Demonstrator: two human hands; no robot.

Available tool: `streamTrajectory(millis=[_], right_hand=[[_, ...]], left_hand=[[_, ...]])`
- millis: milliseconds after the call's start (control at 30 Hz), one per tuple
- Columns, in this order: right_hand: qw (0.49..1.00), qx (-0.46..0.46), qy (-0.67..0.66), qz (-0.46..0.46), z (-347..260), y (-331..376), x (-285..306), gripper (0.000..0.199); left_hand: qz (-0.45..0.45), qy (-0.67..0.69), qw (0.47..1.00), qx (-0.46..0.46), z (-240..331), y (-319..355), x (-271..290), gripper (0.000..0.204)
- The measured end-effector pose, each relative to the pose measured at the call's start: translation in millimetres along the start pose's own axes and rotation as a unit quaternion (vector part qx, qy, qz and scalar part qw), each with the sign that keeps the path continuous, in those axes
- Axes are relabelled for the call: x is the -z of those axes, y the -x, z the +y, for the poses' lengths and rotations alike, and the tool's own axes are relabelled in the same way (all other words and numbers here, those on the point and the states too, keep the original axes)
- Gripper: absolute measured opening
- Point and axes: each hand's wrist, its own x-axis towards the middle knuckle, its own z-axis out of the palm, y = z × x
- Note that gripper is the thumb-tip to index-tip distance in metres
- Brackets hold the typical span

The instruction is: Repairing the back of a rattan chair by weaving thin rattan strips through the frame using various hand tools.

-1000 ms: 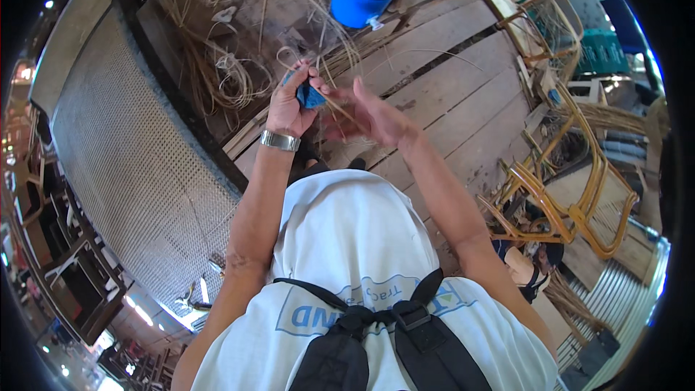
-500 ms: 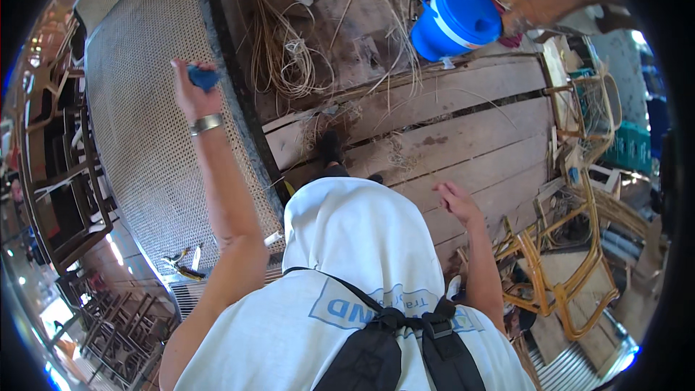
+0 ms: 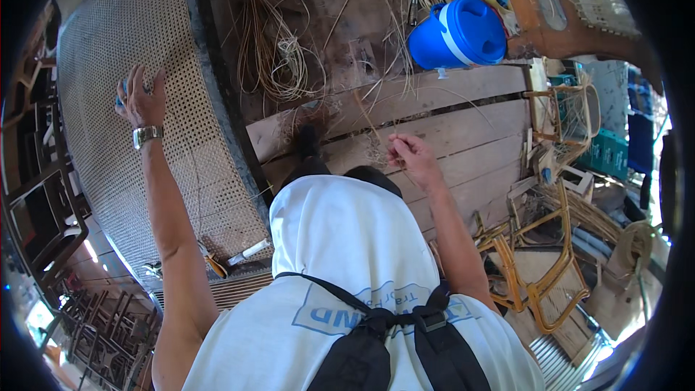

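Observation:
My left hand rests on the woven cane webbing of a large panel with a dark edge. Its fingers curl over a small blue object, mostly covered by them, whose kind I cannot make out. Over the plank floor, my right hand is closed in a pinch on a thin cane strand. Beside my left forearm, a white-handled tool and an orange-handled tool lie at the near end of the panel.
Coils of loose cane lie on the boards ahead. A blue water jug with a white band stands at the far right. Rattan chair frames crowd the right side, and dark chair frames line the left.
My left hand has moved left and slightly nearer, its fingers now spread over the blue object on the webbing. My right hand has moved left and forward, and a strand now shows at its fingers.

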Motion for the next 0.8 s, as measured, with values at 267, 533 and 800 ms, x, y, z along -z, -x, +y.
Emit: streamTrajectory(millis=[267, 533, 800], right_hand=[[0.976, 0.113, 0.128, -0.133, -14, -20, -31, 0.018], [0.885, 0.218, 0.399, -0.097, -4, -30, 21, 0.020], [0.670, 0.190, 0.508, -0.507, -31, 55, -12, 0.016]], left_hand=[[-0.358, 0.759, 0.512, 0.184, 185, 175, 78, 0.055], [-0.358, 0.758, 0.489, 0.242, 176, 288, 124, 0.031], [-0.160, 0.596, 0.786, -0.001, 209, 402, 207, 0.045]])
